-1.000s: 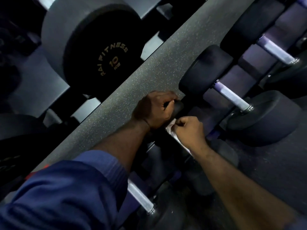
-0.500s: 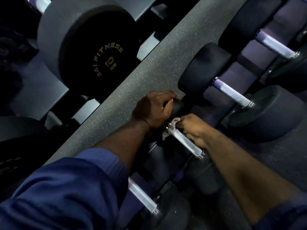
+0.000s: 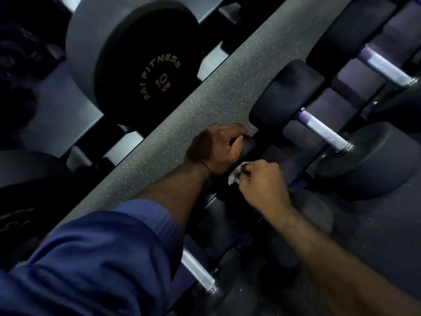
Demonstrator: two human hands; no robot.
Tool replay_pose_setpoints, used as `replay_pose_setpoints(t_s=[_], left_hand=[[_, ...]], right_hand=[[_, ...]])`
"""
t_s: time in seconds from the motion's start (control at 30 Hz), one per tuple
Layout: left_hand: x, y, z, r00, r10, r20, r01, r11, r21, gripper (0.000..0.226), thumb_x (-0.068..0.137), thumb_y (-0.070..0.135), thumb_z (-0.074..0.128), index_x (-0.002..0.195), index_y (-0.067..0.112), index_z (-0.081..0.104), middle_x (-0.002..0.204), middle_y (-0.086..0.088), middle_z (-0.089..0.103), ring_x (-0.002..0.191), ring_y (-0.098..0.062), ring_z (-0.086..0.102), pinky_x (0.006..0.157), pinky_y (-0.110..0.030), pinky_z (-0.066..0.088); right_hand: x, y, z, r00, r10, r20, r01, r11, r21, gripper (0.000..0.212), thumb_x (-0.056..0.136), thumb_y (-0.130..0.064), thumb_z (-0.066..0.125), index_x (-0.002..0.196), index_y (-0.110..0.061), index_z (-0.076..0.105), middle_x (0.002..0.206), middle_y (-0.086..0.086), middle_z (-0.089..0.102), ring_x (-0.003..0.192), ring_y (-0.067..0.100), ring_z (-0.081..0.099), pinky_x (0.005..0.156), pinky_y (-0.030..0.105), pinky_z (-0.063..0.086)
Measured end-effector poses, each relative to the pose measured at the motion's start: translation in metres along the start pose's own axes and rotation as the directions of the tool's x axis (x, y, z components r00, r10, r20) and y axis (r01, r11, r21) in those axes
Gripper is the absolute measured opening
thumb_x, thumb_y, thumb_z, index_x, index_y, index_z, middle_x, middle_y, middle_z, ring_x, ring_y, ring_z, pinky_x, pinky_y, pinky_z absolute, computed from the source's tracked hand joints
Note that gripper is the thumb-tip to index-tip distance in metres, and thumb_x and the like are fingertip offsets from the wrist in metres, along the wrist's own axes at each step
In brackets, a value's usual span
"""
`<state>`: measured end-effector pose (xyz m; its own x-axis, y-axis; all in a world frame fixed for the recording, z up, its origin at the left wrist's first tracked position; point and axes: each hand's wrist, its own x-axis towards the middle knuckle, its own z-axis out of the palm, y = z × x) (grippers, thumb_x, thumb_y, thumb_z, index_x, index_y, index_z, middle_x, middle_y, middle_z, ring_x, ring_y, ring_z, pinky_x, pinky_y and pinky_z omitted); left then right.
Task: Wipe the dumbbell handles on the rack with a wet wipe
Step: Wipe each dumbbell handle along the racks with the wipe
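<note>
My left hand (image 3: 216, 149) grips the black upper head (image 3: 249, 145) of a dumbbell on the lower rack shelf. Just below it, my right hand (image 3: 262, 183) is curled round that dumbbell's handle with a white wet wipe (image 3: 234, 175) bunched in its fingers; the handle itself is hidden under hand and wipe. The dumbbell's lower head (image 3: 316, 215) shows behind my right wrist. To the right, a neighbouring dumbbell shows a bare knurled steel handle (image 3: 323, 131), and another bare handle (image 3: 198, 270) lies lower left.
A speckled grey rack beam (image 3: 205, 106) runs diagonally across the view. Above it sits a 10 kg dumbbell (image 3: 145, 62) on the upper shelf. A third dumbbell handle (image 3: 387, 67) lies at the top right. My blue sleeve (image 3: 91, 265) fills the lower left.
Half a second ago my right hand was lower on the handle and the steel showed above it; now it has slid back up with the wipe and covers the handle. My left hand has kept its grip.
</note>
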<state>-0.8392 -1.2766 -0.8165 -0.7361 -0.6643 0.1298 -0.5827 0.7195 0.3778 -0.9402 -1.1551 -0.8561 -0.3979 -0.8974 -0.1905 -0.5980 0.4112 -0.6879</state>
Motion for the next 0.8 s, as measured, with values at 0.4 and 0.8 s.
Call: replay_pose_setpoints(t_s=[0.4, 0.8], left_hand=[[-0.002, 0.0, 0.001, 0.999, -0.005, -0.034, 0.006, 1.0, 0.023, 0.03, 0.094, 0.024, 0.051, 0.109, 0.019, 0.076, 0.114, 0.003, 0.076, 0.1, -0.027, 0.072, 0.088, -0.04, 0.057], [-0.001, -0.007, 0.007, 0.998, -0.063, -0.006, 0.063, 0.998, -0.019, 0.03, 0.093, 0.037, 0.049, 0.114, 0.03, 0.069, 0.115, 0.014, 0.074, 0.102, -0.02, 0.072, 0.084, -0.04, 0.058]], right_hand=[[-0.008, 0.007, 0.034, 0.983, 0.007, -0.183, 0.027, 0.982, 0.186, 0.013, 0.075, -0.021, 0.064, 0.079, -0.02, 0.077, 0.075, -0.005, 0.074, 0.072, 0.016, 0.071, 0.07, 0.027, 0.057], [0.047, 0.023, 0.02, 0.65, 0.365, 0.666, -0.749, 0.453, 0.483, 0.021, 0.091, -0.01, 0.05, 0.079, -0.014, 0.067, 0.069, 0.003, 0.067, 0.056, 0.019, 0.06, 0.058, 0.029, 0.047]])
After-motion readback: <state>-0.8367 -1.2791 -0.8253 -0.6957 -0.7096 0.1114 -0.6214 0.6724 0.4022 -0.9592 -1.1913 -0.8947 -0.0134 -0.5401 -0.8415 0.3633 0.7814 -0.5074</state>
